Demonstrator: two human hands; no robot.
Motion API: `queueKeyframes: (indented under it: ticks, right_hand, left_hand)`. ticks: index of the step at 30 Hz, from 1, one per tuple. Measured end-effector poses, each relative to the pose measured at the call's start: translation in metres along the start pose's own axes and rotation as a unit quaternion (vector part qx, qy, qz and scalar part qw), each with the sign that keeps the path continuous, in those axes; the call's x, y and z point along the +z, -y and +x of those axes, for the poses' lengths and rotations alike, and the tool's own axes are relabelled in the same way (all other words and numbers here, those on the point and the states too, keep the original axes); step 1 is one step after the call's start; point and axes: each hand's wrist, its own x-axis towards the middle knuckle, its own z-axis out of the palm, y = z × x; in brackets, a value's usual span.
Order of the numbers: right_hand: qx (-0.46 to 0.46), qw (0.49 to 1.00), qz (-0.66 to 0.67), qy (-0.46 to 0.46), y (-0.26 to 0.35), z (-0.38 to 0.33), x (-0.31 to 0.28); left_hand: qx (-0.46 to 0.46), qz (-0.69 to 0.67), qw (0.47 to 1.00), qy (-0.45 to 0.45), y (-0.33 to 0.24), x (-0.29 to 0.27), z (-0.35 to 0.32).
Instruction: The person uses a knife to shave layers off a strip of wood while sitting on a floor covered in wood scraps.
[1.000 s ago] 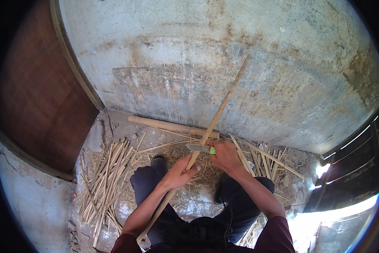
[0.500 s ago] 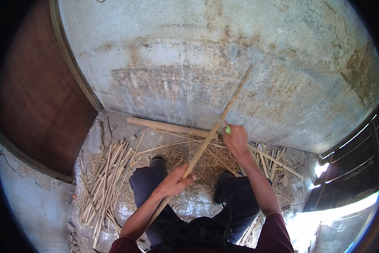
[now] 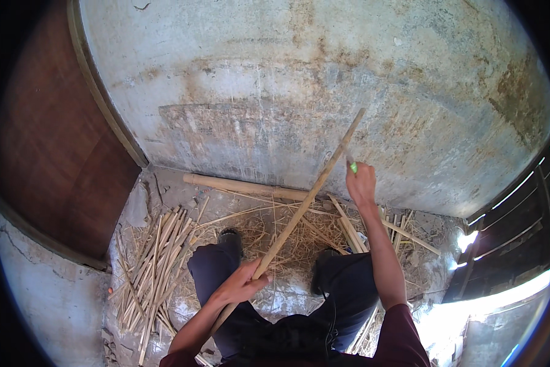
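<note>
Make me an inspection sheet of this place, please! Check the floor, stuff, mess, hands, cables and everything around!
Surface: floor, littered with straw-like shavings.
Things in use: long bamboo strip, slanting up toward the right; green-handled knife, blade blurred.
Clutter: pile of bamboo sticks at left; thick bamboo pole along the wall's foot.
Hands: left hand closed around the strip; right hand gripping the knife.
Cables: thin dark cord at the lap; type unclear.
Surroundings: stained wall ahead; brown panel at left.
</note>
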Motion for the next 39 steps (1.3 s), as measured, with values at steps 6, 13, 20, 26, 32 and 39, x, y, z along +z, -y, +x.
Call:
queueKeyframes:
  ticks: [6,13,20,26,32,39]
  right_hand:
    - [0.166,0.955,0.212,0.124,-0.03,0.005,-0.009]
    - [-0.052,0.972,0.08,0.214,0.017,-0.052,0.009]
    - [-0.219,0.951,0.04,0.213,0.057,-0.084,0.014]
    - [-0.24,0.941,0.041,0.237,0.063,-0.095,0.021]
    - [-0.243,0.936,0.031,0.254,0.071,-0.101,0.018]
    - [-0.271,0.929,0.034,0.247,0.073,-0.104,0.022]
  left_hand:
    - [-0.057,-0.135,0.989,0.029,-0.014,-0.007,-0.008]
    - [-0.131,-0.298,0.944,0.058,-0.01,-0.027,0.027]
    - [-0.138,-0.359,0.914,0.131,-0.009,-0.025,0.044]
    - [-0.121,-0.299,0.943,0.087,-0.019,-0.015,0.052]
    - [-0.069,-0.201,0.976,-0.054,-0.031,0.001,0.05]
    - [-0.061,0.017,0.991,-0.119,-0.028,0.005,0.051]
